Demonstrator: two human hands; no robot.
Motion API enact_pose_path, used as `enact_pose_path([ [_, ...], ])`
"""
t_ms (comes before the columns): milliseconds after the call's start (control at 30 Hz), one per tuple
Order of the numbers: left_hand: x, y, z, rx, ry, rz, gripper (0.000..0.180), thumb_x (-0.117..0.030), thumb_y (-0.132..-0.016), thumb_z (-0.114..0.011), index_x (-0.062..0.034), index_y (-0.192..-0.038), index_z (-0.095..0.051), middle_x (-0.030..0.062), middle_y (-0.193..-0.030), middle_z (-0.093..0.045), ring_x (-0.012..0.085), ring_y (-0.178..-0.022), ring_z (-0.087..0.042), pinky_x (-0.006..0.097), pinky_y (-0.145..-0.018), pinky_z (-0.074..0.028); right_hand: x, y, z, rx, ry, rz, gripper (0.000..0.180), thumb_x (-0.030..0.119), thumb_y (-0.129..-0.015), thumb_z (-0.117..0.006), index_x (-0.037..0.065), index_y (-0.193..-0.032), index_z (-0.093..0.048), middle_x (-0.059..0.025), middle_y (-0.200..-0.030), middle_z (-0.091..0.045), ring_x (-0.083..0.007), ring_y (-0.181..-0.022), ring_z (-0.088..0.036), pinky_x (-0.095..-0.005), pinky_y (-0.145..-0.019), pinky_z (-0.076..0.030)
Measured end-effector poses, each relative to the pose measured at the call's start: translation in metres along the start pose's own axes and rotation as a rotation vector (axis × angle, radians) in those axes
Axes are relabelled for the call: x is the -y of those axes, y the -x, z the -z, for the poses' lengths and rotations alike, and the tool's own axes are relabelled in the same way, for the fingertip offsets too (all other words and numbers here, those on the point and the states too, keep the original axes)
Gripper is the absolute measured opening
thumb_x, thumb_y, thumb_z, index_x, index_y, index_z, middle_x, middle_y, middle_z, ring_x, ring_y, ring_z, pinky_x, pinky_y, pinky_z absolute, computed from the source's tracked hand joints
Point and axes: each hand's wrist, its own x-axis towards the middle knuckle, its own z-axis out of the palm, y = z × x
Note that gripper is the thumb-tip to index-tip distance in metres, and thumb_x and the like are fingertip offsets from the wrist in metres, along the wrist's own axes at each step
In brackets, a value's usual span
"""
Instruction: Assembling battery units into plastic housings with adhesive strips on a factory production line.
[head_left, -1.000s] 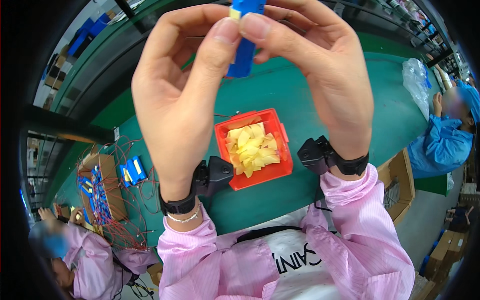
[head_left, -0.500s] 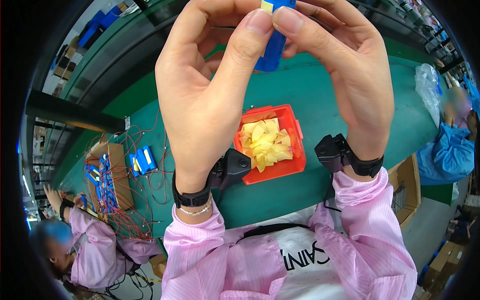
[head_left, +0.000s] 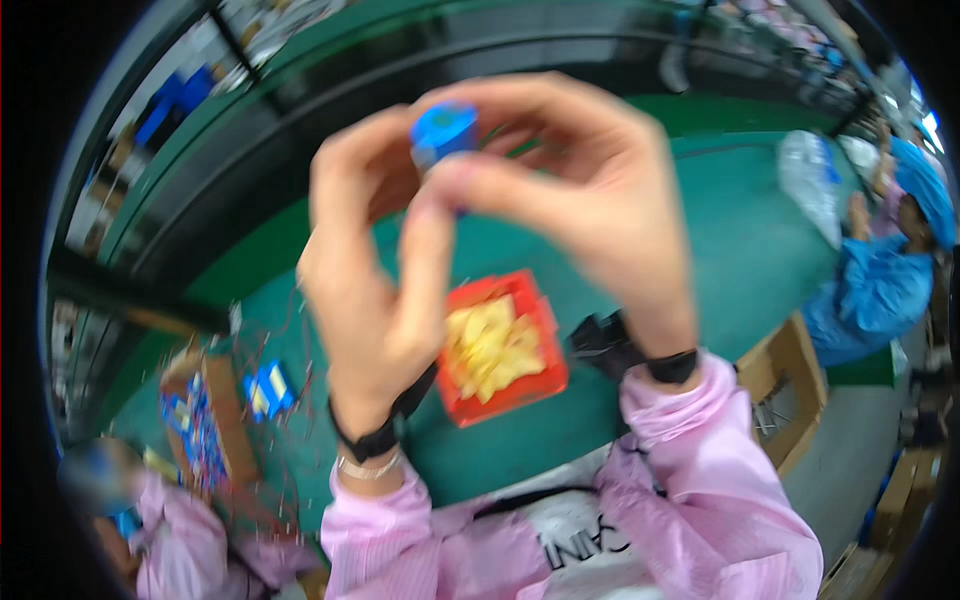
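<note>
In front of my chest and above the table, both hands are closed around a small blue-wrapped battery pack (head_left: 443, 132), its end turned up toward me. My left hand (head_left: 365, 275) grips it from the left with thumb and fingers. From the other side my right hand (head_left: 590, 205) pinches it, the thumb pressed near the left thumb. Motion blurs both hands, and the fingers hide most of the pack. Below them a red plastic bin (head_left: 512, 397) stands on the green table (head_left: 640, 440), holding a loose heap of yellow paper pieces (head_left: 495, 345).
At left, a cardboard box (head_left: 238, 435) holds many wired blue packs; more blue packs (head_left: 268, 390) lie beside it among red wires. An open carton (head_left: 800, 390) and clear plastic bag (head_left: 810, 185) are at right. Co-workers sit left (head_left: 180, 545) and right (head_left: 870, 290).
My hands and the battery pack have moved down and left in the picture, and the pack has turned so that its end shows. The whole view has shifted too.
</note>
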Motion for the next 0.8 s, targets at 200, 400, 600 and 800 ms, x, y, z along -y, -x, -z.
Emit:
enact_pose_path([
  [200,-0.007,0.008,0.002,0.049,-0.095,0.217,0.037,0.001,-0.091,-0.054,0.0026,-0.127,-0.047,0.0145,-0.115,-0.058,0.0221,-0.107,-0.059,0.032,-0.093,-0.045,0.005,0.008,-0.003,-0.07,0.036,0.029,0.027,0.008,-0.078,-0.074,0.004,-0.105,-0.069,-0.006,-0.092,-0.061,-0.0138,-0.08,-0.061,-0.0269,-0.071,-0.05],
  [400,-0.013,0.001,0.009,0.162,-0.156,0.227,0.032,-0.004,-0.094,-0.053,0.0,-0.125,-0.047,0.0116,-0.111,-0.062,0.0161,-0.102,-0.06,0.029,-0.088,-0.046,0.023,0.013,0.019,0.067,0.436,-0.043,0.023,0.016,-0.083,-0.069,0.002,-0.101,-0.069,-0.0097,-0.086,-0.062,-0.0205,-0.076,-0.063,-0.0313,-0.067,-0.051],
  [600,-0.008,-0.003,0.033,0.146,-0.285,0.275,0.029,-0.005,-0.094,-0.054,-0.0006,-0.122,-0.049,0.0099,-0.101,-0.065,0.0144,-0.091,-0.061,0.027,-0.081,-0.047,0.026,0.01,0.047,-0.047,0.728,-0.131,0.02,0.018,-0.084,-0.067,0.003,-0.097,-0.069,-0.0116,-0.084,-0.064,-0.022,-0.072,-0.064,-0.033,-0.065,-0.051],
  [800,0.0,-0.007,0.031,0.167,-0.34,0.311,0.028,-0.009,-0.094,-0.052,-0.0017,-0.122,-0.051,0.0085,-0.1,-0.064,0.0123,-0.09,-0.061,0.025,-0.079,-0.046,0.008,0.008,0.083,-0.3,0.804,-0.123,0.02,0.018,-0.086,-0.067,-0.001,-0.091,-0.067,-0.0092,-0.071,-0.064,-0.0154,-0.065,-0.061,-0.0293,-0.061,-0.049],
])
